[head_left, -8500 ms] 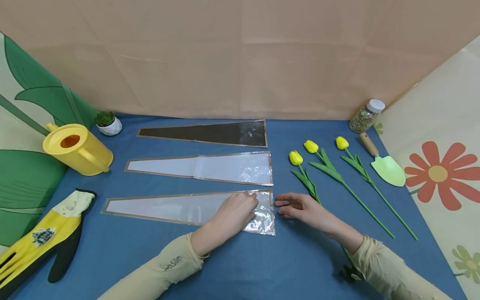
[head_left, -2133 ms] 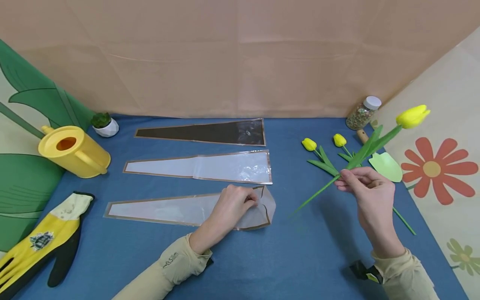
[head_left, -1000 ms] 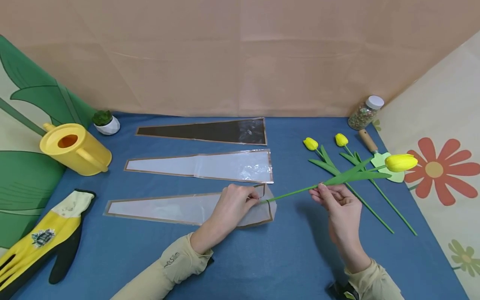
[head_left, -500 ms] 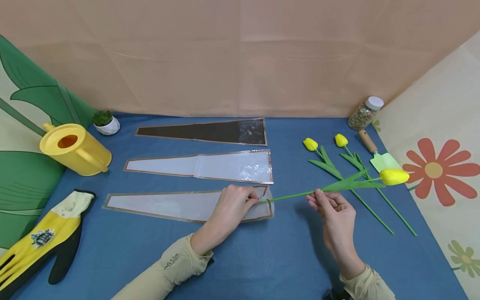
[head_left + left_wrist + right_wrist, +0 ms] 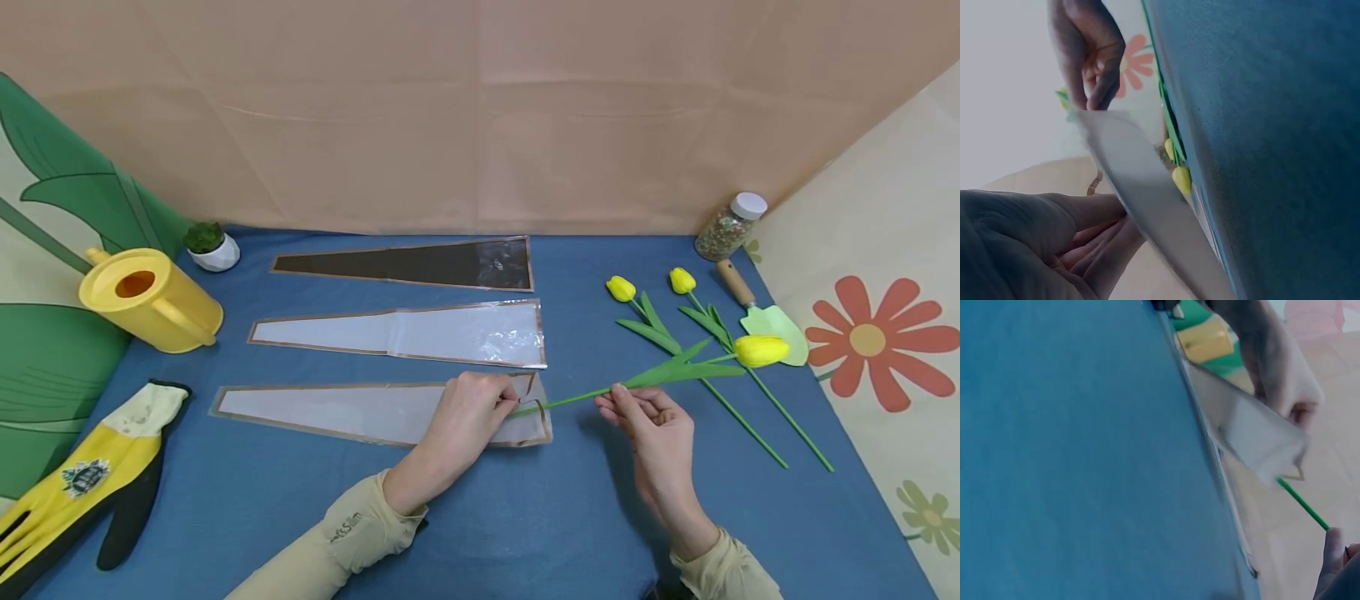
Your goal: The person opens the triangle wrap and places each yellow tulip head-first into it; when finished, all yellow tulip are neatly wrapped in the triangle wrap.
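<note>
My left hand [image 5: 468,417] pinches the wide end of the nearest flower sleeve [image 5: 322,408], a long tapering white wrapper with a brown border. Its mouth gapes to the right, and in the left wrist view the sleeve [image 5: 1141,181] rises off the cloth. Between thumb and fingertips, my right hand [image 5: 652,433] holds a yellow tulip [image 5: 761,351] by its green stem, just below the leaves. The bloom points right. In the right wrist view the stem [image 5: 1302,503] runs into the sleeve's mouth; its lower end is hidden.
Behind lie a second white sleeve [image 5: 337,332] and a black one [image 5: 412,265]. Two tulips [image 5: 621,288], a trowel [image 5: 776,333] and a jar [image 5: 731,227] are at right. A yellow watering can [image 5: 150,300], potted plant [image 5: 213,247] and glove [image 5: 97,475] are at left.
Earlier this tulip lay on the cloth and the sleeve was flat. My right hand has since lifted it and moved left, bringing the stem into the mouth my left hand raised.
</note>
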`<state>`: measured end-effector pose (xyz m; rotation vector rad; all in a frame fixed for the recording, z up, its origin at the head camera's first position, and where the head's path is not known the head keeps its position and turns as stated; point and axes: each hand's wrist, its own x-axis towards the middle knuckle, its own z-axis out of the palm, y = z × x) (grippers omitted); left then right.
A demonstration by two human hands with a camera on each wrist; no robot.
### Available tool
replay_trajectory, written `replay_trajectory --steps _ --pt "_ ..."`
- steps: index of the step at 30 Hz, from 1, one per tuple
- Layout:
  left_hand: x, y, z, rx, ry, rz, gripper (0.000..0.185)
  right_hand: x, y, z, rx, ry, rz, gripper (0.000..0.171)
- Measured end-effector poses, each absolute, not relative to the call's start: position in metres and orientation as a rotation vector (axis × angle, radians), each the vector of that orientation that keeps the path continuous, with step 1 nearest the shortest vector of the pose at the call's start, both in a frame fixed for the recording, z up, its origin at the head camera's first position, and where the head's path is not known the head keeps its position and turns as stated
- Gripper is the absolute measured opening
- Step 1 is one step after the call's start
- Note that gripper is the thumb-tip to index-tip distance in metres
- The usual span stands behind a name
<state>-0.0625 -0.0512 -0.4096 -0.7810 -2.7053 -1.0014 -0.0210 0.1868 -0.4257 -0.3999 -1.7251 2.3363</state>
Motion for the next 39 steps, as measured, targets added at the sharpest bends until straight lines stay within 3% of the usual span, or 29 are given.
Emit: replay_trajectory --steps 7,16,39 --pt "-0.062 -0.050 -0.409 -0.773 -2.682 -1.018 0.016 -0.021 0.170 -0.430 -0.401 -1.768 2.374 0.013" --pt "-0.062 -0.049 -0.409 -0.768 -2.685 -0.976 0.016 -0.021 0.158 -0.433 -0.474 -1.752 2.467 0.003" --pt "-0.061 -0.049 -0.409 -0.732 -2.638 -0.867 0.020 -0.022 0.133 -0.430 -0.576 -1.750 2.589 0.013"
